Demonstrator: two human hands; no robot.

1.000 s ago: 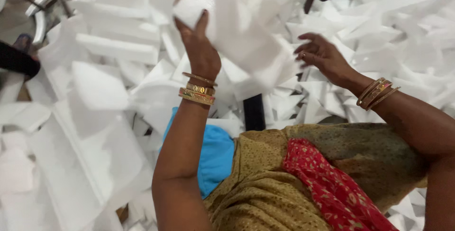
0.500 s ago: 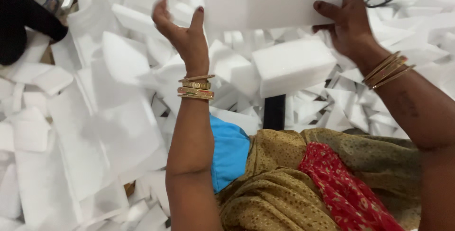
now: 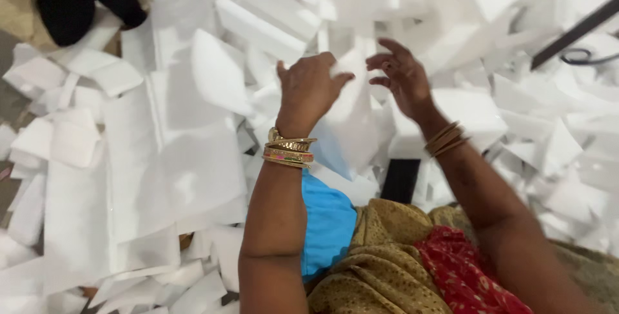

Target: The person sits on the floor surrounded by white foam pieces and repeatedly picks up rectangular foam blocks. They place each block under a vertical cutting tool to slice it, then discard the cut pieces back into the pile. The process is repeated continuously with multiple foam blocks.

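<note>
floor buried under white foam offcuts; left hand pinching a foam sheet, right hand spread.

White foam pieces are seen all over. Gold bangles, one with pink marks, are worn. Blue cloth, mustard dotted fabric and red patterned fabric are seen. A black sleeve is seen top left.
</note>
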